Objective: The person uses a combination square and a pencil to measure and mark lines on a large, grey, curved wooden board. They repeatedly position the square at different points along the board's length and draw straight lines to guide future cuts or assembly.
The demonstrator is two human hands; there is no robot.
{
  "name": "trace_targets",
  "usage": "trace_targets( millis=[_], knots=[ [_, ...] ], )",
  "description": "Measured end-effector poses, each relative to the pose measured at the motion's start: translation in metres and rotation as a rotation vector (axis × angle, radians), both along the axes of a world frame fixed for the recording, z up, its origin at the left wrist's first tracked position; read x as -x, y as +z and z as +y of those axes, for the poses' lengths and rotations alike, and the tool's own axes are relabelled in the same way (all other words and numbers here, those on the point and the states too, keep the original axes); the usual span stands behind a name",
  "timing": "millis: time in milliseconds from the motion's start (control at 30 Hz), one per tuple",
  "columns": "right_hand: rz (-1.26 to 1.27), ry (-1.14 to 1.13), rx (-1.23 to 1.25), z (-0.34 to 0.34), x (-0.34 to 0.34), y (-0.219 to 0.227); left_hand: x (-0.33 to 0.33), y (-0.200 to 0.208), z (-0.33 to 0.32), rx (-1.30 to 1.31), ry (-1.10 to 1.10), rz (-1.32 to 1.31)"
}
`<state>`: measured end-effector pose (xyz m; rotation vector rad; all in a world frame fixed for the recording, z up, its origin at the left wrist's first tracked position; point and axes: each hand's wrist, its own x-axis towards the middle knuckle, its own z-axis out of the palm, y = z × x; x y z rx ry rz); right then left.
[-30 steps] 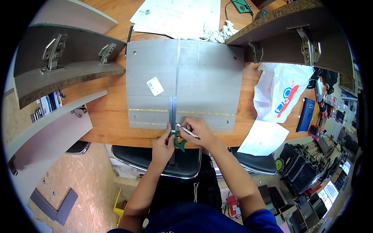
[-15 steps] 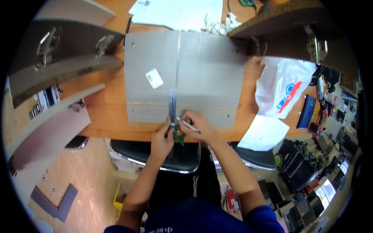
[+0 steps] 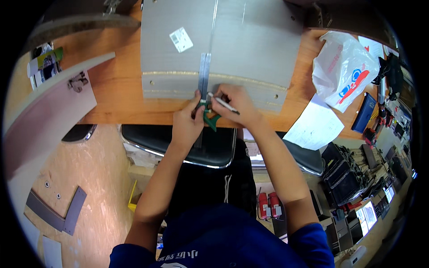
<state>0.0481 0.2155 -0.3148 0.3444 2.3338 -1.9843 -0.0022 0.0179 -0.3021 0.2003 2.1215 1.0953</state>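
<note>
A grey panel lies on the wooden table with a white label stuck on it. The steel blade of a combination square rests across the panel's near edge, and its green head hangs at that edge. My left hand is closed on the square's head, thumb and fingers either side. In my right hand is a white pen, its tip beside the blade close to the panel's near edge. Whether the tip touches the panel is too small to tell.
A white plastic bag and a paper sheet lie right of the panel. Hinged boards stand at the left. A black chair seat is under the table's edge. Red fire extinguishers stand on the floor.
The whole view has tilted lower and nearer, so the panel and hands appear higher up. Both hands keep their grips on the square and the pen near the same spot.
</note>
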Motion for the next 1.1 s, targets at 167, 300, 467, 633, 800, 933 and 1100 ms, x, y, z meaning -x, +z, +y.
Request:
trace_targets(
  millis=[167,300,467,633,800,933,1100],
  knots=[
    [-0.075,-0.025,0.017,-0.003,0.000,0.001,-0.001,-0.005,-0.001,0.038,0.015,0.079],
    [-0.029,-0.013,-0.026,-0.006,0.000,-0.002,-0.001,-0.003,-0.002,0.037,0.006,0.043],
    [0.075,-0.001,-0.027,-0.005,-0.002,-0.007,0.000,-0.001,0.000,0.048,0.018,0.067],
    [0.087,0.003,-0.068,-0.006,-0.003,-0.011,-0.001,-0.001,0.000,0.034,0.023,0.083],
    [0.035,0.004,-0.075,-0.007,-0.003,-0.008,-0.001,-0.001,0.000,0.021,0.012,0.115],
    [0.001,0.010,-0.060,-0.006,-0.004,-0.007,-0.001,-0.004,-0.001,0.002,0.001,0.159],
    [0.060,0.006,-0.103,-0.005,-0.006,-0.011,0.000,-0.002,0.000,0.038,-0.037,0.139]
  ],
)
